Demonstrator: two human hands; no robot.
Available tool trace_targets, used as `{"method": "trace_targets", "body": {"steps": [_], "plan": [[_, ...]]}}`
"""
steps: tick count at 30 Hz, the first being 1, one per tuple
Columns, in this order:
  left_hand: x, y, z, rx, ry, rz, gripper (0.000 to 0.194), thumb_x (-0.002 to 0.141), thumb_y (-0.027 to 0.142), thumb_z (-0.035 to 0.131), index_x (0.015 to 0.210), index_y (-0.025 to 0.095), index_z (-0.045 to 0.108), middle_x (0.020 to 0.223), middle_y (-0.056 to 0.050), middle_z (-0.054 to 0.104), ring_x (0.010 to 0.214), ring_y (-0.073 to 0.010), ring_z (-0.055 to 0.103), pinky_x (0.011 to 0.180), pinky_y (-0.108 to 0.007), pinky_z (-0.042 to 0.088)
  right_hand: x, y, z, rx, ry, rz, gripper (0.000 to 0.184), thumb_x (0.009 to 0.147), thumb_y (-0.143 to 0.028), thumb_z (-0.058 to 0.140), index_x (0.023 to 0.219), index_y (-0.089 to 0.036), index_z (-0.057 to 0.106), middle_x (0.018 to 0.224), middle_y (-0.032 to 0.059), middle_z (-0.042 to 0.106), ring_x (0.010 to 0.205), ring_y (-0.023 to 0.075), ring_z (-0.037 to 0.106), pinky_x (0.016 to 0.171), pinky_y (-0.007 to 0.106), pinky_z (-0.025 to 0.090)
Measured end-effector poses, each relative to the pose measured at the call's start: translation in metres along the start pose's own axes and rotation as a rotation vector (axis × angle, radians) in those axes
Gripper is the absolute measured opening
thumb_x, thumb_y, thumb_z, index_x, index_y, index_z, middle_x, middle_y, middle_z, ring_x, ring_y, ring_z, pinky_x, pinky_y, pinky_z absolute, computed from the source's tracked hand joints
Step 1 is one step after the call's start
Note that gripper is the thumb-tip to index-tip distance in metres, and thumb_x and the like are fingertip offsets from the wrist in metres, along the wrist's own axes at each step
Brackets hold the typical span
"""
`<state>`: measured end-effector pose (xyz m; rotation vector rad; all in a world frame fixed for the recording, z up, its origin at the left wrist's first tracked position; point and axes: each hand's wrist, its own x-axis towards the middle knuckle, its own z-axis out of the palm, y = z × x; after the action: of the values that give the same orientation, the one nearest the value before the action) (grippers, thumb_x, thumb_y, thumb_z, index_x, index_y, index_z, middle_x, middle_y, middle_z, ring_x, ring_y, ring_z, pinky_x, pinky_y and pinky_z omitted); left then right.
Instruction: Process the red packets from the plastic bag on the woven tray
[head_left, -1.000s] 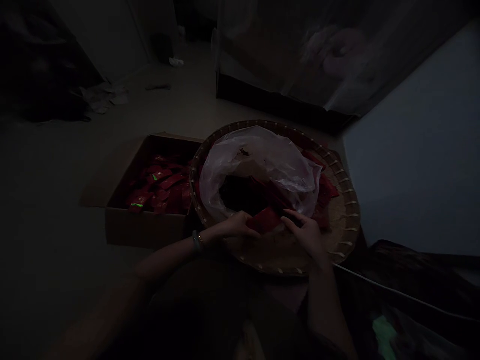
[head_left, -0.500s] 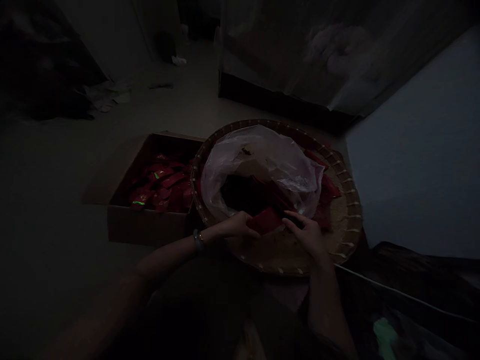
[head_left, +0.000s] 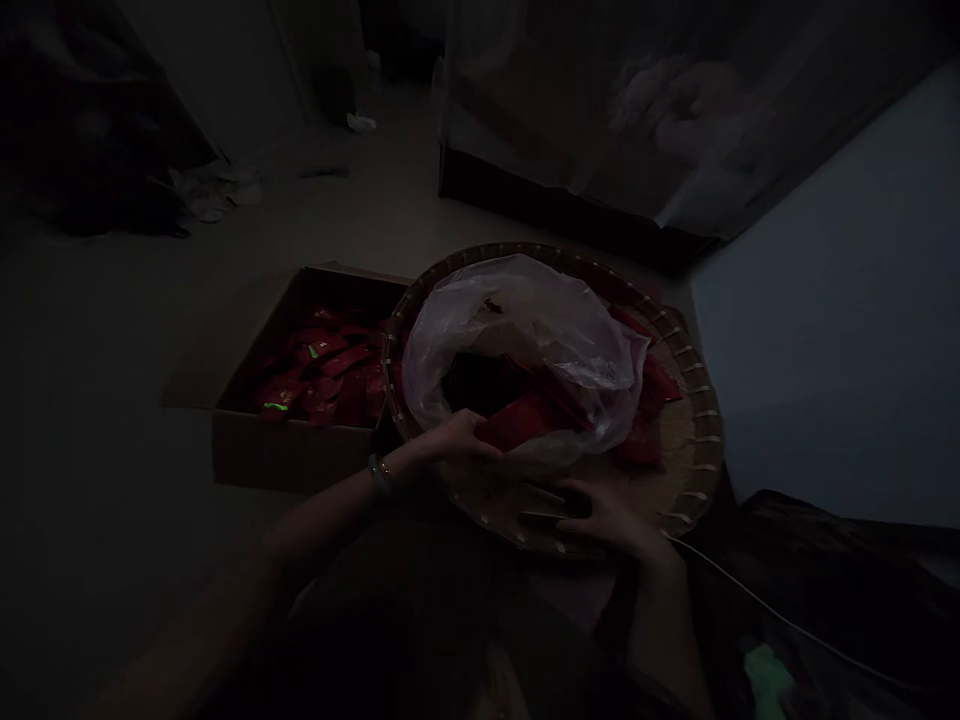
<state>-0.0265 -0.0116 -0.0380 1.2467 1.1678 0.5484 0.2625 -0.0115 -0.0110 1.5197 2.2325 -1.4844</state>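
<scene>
In dim light, my left hand [head_left: 457,436] pinches the left end of a red packet [head_left: 517,420], which it holds over the mouth of a clear plastic bag [head_left: 517,285]. Dark contents show inside the bag, but I cannot make them out. The bag sits in a large round woven bamboo tray [head_left: 694,430]. Lower right, over the tray's near side, my right hand [head_left: 611,520] grips a dark tong-like tool [head_left: 544,505]. Its two slim jaws stand apart, pointing left, away from the packet. The fingers partly hide its body.
Left of the tray stands an open cardboard box [head_left: 292,450] filled with red packets [head_left: 330,370]. More red packets [head_left: 641,445] lie in the tray's right part. A white cord [head_left: 750,590] runs from near my right wrist. A pale wall [head_left: 832,300] rises on the right.
My right hand has drawn the dark tool off the packet's right edge, down towards me, its jaws now apart. My left hand has shifted slightly up and left with the packet.
</scene>
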Motion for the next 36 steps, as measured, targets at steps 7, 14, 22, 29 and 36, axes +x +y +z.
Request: {"method": "trace_targets", "body": {"steps": [7, 14, 22, 29, 36], "plan": [[-0.003, -0.001, 0.011, 0.059, -0.109, 0.036, 0.036, 0.060, 0.033, 0.074, 0.088, 0.011, 0.070, 0.071, 0.000, 0.066, 0.061, -0.0119, 0.056, 0.054, -0.018, 0.040, 0.029, -0.045, 0.000, 0.064, 0.585, -0.135, 0.047, 0.087, -0.052, 0.039, 0.116, -0.020, 0.058, 0.099, 0.0072, 0.068, 0.087, 0.0218, 0.063, 0.077, 0.033, 0.047], [-0.005, -0.003, 0.016, -0.031, -0.184, 0.055, 0.039, 0.059, 0.029, 0.075, 0.093, 0.011, 0.069, 0.077, -0.002, 0.069, 0.065, -0.0126, 0.058, 0.059, -0.019, 0.043, 0.056, -0.064, 0.015, 0.030, 0.739, -0.266, 0.037, 0.084, -0.050, 0.048, 0.067, -0.020, 0.059, 0.062, 0.0007, 0.057, 0.060, 0.0140, 0.053, 0.061, 0.026, 0.043], [-0.011, 0.014, -0.014, -0.702, 0.515, 0.272, 0.053, 0.062, 0.049, 0.072, 0.101, 0.014, 0.061, 0.093, -0.007, 0.069, 0.060, -0.0094, 0.060, 0.058, -0.020, 0.046, 0.069, -0.029, -0.012, 0.496, 0.697, -0.171, 0.058, 0.085, -0.062, 0.029, 0.106, -0.016, 0.057, 0.067, 0.0012, 0.059, 0.056, 0.0144, 0.057, 0.054, 0.027, 0.047], [0.003, 0.015, -0.014, -0.863, 0.489, 0.212, 0.062, 0.065, 0.041, 0.072, 0.117, 0.017, 0.049, 0.093, -0.008, 0.069, 0.056, -0.0103, 0.063, 0.055, -0.021, 0.048, 0.126, -0.056, 0.015, -0.330, 0.669, -0.292, 0.034, 0.089, -0.041, 0.043, 0.098, -0.016, 0.064, 0.096, 0.0114, 0.066, 0.087, 0.0209, 0.061, 0.076, 0.031, 0.045], [0.010, 0.009, 0.002, -0.789, 0.456, 0.077, 0.039, 0.071, 0.027, 0.069, 0.103, 0.012, 0.053, 0.080, -0.006, 0.068, 0.059, -0.0118, 0.064, 0.060, -0.026, 0.052, 0.170, -0.072, 0.013, -0.709, 0.697, -0.135, 0.029, 0.091, -0.030, 0.040, 0.087, -0.015, 0.064, 0.090, 0.0123, 0.063, 0.078, 0.0197, 0.059, 0.062, 0.028, 0.038]]}}
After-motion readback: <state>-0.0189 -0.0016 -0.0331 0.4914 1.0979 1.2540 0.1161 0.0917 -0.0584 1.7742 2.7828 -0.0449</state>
